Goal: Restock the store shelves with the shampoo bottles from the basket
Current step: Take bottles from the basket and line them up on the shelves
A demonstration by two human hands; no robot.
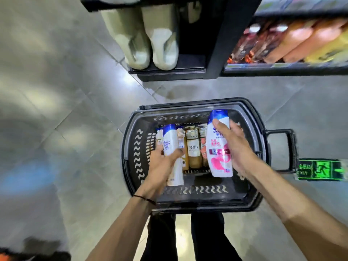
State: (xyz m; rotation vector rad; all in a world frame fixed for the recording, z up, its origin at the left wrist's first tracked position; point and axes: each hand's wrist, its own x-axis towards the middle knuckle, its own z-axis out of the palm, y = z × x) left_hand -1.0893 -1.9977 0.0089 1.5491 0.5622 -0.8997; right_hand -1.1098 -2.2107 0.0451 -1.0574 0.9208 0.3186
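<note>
Left hand [162, 166] grips a white, blue-capped shampoo bottle [170, 142]; right hand [235, 147] grips a white-and-pink, blue-capped bottle [219, 147], both over the black plastic basket [131, 147].

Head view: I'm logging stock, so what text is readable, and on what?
"pēs": amber bottle in the basket.
"101": neighbouring bottle on its left.
"3": pink-and-white bottle, right hand.
"EXIT", upside down: green floor sign.
Too blurred: white bottle in the left hand, shelf tags.

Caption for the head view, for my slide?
Left hand grips a white shampoo bottle, right hand a pink-labelled bottle, over the black basket.
</note>
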